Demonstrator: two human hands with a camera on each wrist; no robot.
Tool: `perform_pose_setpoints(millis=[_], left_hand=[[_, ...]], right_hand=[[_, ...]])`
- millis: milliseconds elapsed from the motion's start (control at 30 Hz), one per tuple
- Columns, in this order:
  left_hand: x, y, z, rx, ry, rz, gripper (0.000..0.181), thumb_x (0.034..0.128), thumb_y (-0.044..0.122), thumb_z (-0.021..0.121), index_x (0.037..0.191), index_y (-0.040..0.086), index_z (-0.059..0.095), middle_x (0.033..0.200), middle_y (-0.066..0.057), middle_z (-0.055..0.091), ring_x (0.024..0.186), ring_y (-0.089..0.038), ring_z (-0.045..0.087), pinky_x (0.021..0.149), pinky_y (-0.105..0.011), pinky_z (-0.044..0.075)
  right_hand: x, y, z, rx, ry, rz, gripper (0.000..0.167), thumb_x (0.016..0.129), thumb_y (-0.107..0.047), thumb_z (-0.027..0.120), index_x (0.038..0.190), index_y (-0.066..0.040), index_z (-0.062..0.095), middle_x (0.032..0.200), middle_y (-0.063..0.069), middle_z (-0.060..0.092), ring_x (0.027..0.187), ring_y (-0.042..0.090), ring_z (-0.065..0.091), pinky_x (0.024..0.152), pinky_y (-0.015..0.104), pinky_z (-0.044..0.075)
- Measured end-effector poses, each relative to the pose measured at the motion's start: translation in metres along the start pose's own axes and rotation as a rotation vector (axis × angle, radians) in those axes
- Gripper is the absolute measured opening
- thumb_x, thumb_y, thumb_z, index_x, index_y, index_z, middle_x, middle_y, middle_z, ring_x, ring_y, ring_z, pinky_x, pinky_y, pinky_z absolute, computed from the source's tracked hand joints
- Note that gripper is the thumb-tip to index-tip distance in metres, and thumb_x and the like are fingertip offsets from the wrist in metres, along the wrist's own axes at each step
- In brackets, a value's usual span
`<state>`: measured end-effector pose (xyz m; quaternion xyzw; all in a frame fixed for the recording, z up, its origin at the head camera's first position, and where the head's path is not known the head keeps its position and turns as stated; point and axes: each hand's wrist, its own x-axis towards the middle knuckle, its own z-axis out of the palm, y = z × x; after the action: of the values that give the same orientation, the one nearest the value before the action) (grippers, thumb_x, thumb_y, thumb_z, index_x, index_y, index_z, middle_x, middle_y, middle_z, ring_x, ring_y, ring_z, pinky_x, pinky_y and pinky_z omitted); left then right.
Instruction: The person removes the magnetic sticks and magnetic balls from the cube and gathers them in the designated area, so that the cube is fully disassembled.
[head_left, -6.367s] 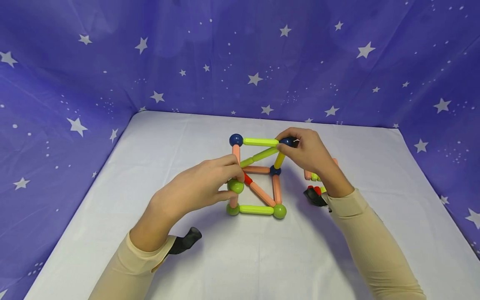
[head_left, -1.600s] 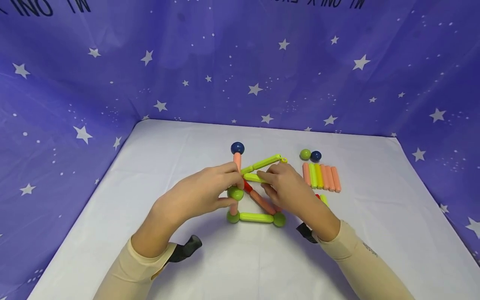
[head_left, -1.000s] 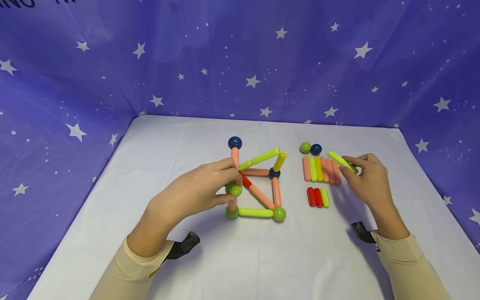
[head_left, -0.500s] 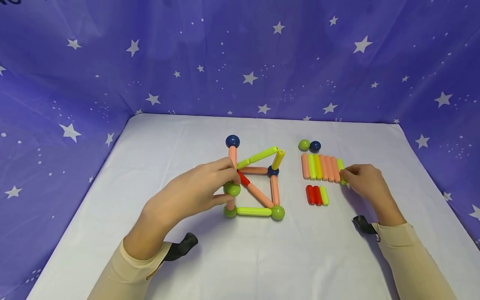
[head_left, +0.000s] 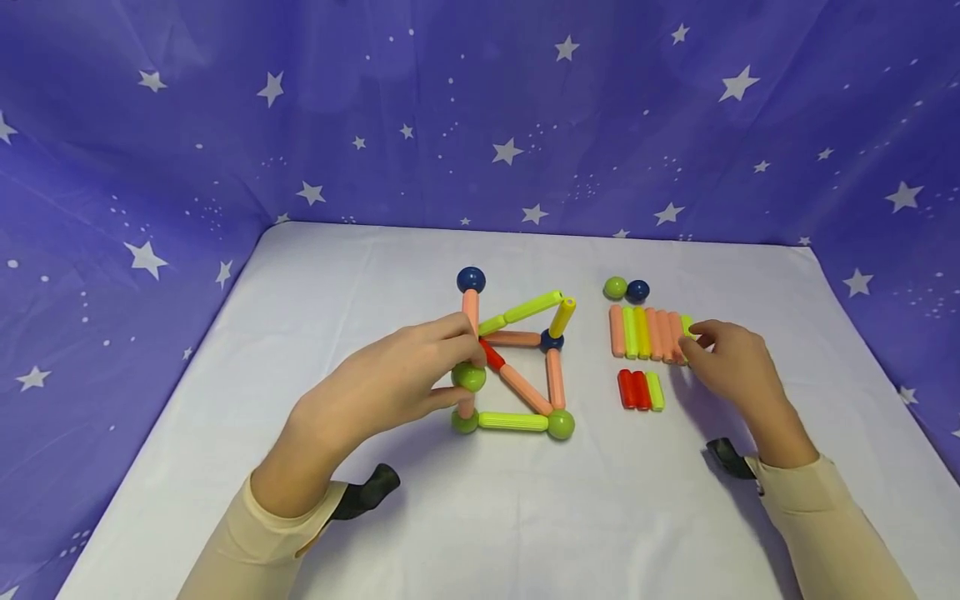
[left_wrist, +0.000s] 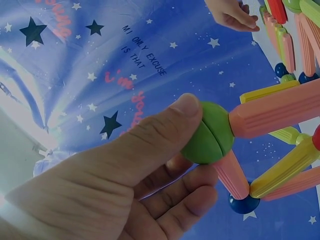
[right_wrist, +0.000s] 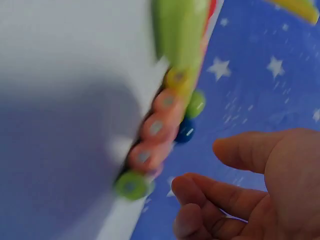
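Observation:
My left hand (head_left: pixel 397 375) pinches a green ball (left_wrist: pixel 209 134) between thumb and fingers, at a near-left upper corner of a frame of magnetic sticks and balls. A salmon stick (left_wrist: pixel 275 112) joins that ball in the left wrist view. The frame also has a blue ball (head_left: pixel 471 280) at the far left, and a yellow stick (head_left: pixel 562 317) rising from another blue ball (head_left: pixel 552 339). My right hand (head_left: pixel 731 358) hovers at the right end of a row of sticks, by a lime-green stick (right_wrist: pixel 132 186). Its thumb and fingers are apart, with nothing between them.
The row of loose sticks (head_left: pixel 655 333) lies right of the frame. Nearer me are two short red sticks (head_left: pixel 633 390) and a short lime one (head_left: pixel 655 392). Behind the row sit a green ball (head_left: pixel 616 288) and a blue ball (head_left: pixel 637 291). A starry purple curtain (head_left: pixel 420 108) surrounds the white table (head_left: pixel 450 517).
Earlier a blue ball and lime stick topped the frame's far right; both are off it. My right hand carried a lime stick to the row's right end and released it. The left hand stayed put.

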<state>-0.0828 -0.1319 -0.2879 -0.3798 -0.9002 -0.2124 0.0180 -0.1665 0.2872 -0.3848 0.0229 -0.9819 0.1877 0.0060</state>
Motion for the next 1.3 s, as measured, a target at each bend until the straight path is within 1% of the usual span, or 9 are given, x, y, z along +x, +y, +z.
perform_pose_setpoints(millis=[200,467,533,667,767,867,1100,1200,1300], left_hand=[[0.0,0.001,0.0,0.0,0.009,0.011,0.029,0.0751,0.024,0.085,0.092,0.018,0.063,0.096,0.01,0.05,0.08,-0.003,0.051,0.07,-0.019,0.046],[-0.001,0.0,-0.001,0.002,0.007,0.01,0.028,0.0753,0.026,0.085,0.093,0.019,0.064,0.096,0.01,0.05,0.079,-0.003,0.051,0.07,-0.019,0.046],[-0.002,-0.001,-0.001,0.003,0.007,0.015,0.028,0.0755,0.026,0.084,0.093,0.018,0.064,0.096,0.01,0.05,0.08,-0.003,0.051,0.07,-0.019,0.046],[-0.002,-0.002,-0.001,0.0,0.007,0.023,0.029,0.0757,0.026,0.084,0.095,0.017,0.064,0.097,0.009,0.051,0.08,-0.003,0.052,0.07,-0.019,0.046],[-0.002,-0.002,0.0,-0.006,0.01,0.028,0.029,0.0757,0.025,0.085,0.095,0.017,0.065,0.097,0.009,0.051,0.08,-0.003,0.052,0.069,-0.019,0.046],[-0.001,-0.001,0.001,-0.01,0.011,0.033,0.029,0.0752,0.024,0.085,0.094,0.017,0.065,0.097,0.009,0.051,0.079,-0.003,0.052,0.069,-0.019,0.046],[0.001,0.0,0.001,-0.014,0.0,0.019,0.029,0.0745,0.021,0.086,0.093,0.018,0.064,0.096,0.009,0.051,0.078,-0.004,0.052,0.068,-0.02,0.046],[0.0,0.0,0.001,-0.011,-0.008,0.007,0.028,0.0754,0.021,0.085,0.094,0.018,0.065,0.096,0.009,0.051,0.078,-0.004,0.052,0.068,-0.02,0.046],[-0.001,0.0,0.001,-0.001,-0.009,0.0,0.028,0.0762,0.022,0.085,0.096,0.018,0.065,0.096,0.009,0.051,0.079,-0.004,0.052,0.069,-0.02,0.046]], right_hand=[[-0.008,-0.043,0.002,0.052,0.063,-0.199,0.036,0.093,-0.023,0.061,0.116,0.005,0.064,0.092,0.014,0.065,0.068,0.024,0.052,0.056,0.034,0.043],[0.0,-0.114,0.008,0.147,0.147,-0.433,0.044,0.089,-0.022,0.069,0.129,-0.008,0.058,0.115,0.01,0.064,0.096,0.028,0.056,0.078,0.046,0.047],[0.006,-0.13,0.009,0.119,0.164,-0.52,0.046,0.088,-0.021,0.07,0.131,-0.01,0.057,0.12,0.009,0.063,0.101,0.03,0.054,0.084,0.049,0.043],[0.015,-0.156,0.014,-0.031,0.169,-0.653,0.042,0.085,-0.016,0.075,0.125,-0.014,0.064,0.119,0.007,0.065,0.103,0.031,0.051,0.084,0.051,0.036],[0.018,-0.167,0.018,-0.114,0.195,-0.669,0.033,0.081,-0.013,0.08,0.113,-0.015,0.07,0.108,0.004,0.069,0.099,0.029,0.052,0.081,0.051,0.033],[0.018,-0.171,0.022,-0.116,0.263,-0.661,0.024,0.08,-0.013,0.082,0.102,-0.014,0.073,0.097,0.003,0.07,0.093,0.027,0.053,0.079,0.05,0.032],[0.019,-0.165,0.017,0.075,0.494,-0.631,0.024,0.08,-0.017,0.082,0.101,-0.008,0.074,0.093,0.009,0.057,0.086,0.031,0.046,0.074,0.052,0.026],[0.019,-0.155,0.01,0.117,0.535,-0.576,0.026,0.08,-0.017,0.082,0.103,-0.008,0.074,0.09,0.01,0.05,0.083,0.032,0.043,0.073,0.051,0.023],[0.019,-0.138,0.003,0.131,0.543,-0.499,0.025,0.082,-0.017,0.081,0.103,-0.006,0.074,0.088,0.01,0.052,0.081,0.031,0.044,0.073,0.051,0.022]])
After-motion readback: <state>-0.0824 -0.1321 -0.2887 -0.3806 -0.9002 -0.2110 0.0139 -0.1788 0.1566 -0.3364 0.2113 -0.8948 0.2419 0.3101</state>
